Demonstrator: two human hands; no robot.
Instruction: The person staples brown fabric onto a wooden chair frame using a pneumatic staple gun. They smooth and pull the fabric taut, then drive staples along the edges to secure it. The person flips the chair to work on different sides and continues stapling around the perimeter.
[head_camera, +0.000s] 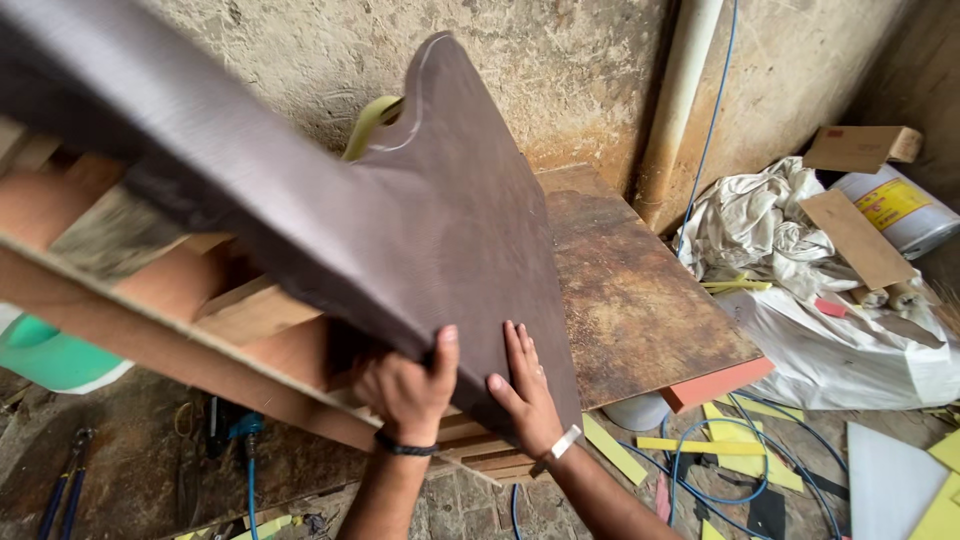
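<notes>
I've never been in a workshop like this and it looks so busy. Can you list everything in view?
dark brown laminate sheet: one, with a curved cut-out near its top, tilted across the wooden frame
wooden frame: one, pale and reddish brown, under the sheet
rusty brown board: one, with an orange edge, right of the sheet
white pipe: one, upright in the wall corner
blue cable: one, looping over the floor, lower right
white cloth: one crumpled heap, right
yellow strips: several, on the floor, lower right
green container: one, left edge
left hand: black wristband, gripping the sheet's lower edge
right hand: white wristband, flat on the sheet
</notes>
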